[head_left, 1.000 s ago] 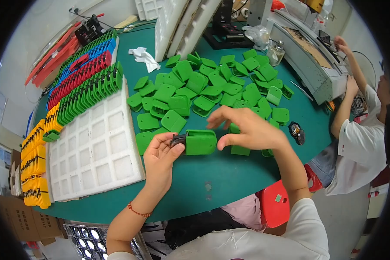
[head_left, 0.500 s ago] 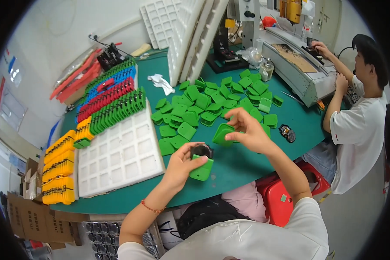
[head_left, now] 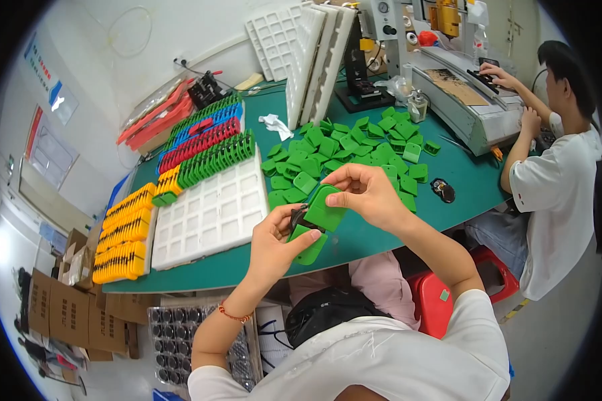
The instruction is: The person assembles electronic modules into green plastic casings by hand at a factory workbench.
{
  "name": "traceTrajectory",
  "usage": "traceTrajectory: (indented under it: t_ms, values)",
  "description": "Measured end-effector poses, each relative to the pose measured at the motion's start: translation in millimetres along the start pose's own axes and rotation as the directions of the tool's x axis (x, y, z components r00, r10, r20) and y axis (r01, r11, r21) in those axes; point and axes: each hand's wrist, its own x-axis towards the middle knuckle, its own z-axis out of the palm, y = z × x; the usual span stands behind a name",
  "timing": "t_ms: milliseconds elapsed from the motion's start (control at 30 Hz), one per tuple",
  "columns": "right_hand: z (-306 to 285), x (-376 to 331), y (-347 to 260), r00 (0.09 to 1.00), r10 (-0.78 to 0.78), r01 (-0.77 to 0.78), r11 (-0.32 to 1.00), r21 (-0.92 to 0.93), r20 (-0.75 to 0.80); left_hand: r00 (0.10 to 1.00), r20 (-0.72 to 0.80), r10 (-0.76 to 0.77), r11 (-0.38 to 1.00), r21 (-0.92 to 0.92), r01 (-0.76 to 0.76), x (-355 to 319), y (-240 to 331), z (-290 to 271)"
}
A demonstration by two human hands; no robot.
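Between the thumb and fingers of my left hand (head_left: 273, 242) is a green plastic shell (head_left: 308, 248) with a black round part (head_left: 298, 218) at its upper end. My right hand (head_left: 368, 194) pinches a second green cover (head_left: 326, 210), rounded at the top. That cover is held against or just over the black part; my fingers hide whether they touch. Beyond both hands lies a heap of loose green covers (head_left: 348, 144). A dark round part (head_left: 443, 190) rests on the table to the right of my right hand.
A white compartment tray (head_left: 211, 214) lies left on the green table (head_left: 247, 274), beside rows of yellow pieces (head_left: 124, 230) and green, red and blue ones. White trays (head_left: 318, 63) lean at the back. A co-worker (head_left: 555, 160) sits right at a grey machine (head_left: 461, 93).
My right hand has brought its green cover left to the piece in my left hand. The left hand has tilted its piece. The view has shifted, moving the table scene rightward.
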Motion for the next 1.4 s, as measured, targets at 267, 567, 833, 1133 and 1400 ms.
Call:
traceTrajectory:
  t_ms: [267,567,833,1133,1400]
  values:
    - [11.4,-43.6,15.2,0.955,-0.22,0.16,0.947,0.277,0.2,0.999,-0.001,-0.042,0.99,0.136,0.041,-49.8,11.4,-12.0]
    - [-28.7,-85.5,-6.9,1.0,-0.009,0.007,0.99,-0.142,-0.017,0.802,-0.379,0.461,0.625,0.78,0.009,-62.3,-20.8,-157.4]
    - [-6.5,-83.7,-23.6,0.935,0.014,-0.114,0.958,-0.262,-0.354,0.786,-0.167,0.595,0.206,0.977,0.052,52.6,-64.6,-287.8]
    - [7.4,-59.1,-0.5,0.874,-0.002,-0.227,0.881,-0.414,-0.485,0.765,-0.215,0.607,0.081,0.974,0.209,129.5,-116.4,-349.1]
    - [0.7,-54.1,18.0,0.853,-0.004,-0.252,0.872,-0.419,-0.522,0.704,-0.257,0.662,0.035,0.949,0.313,131.5,-111.6,-357.0]
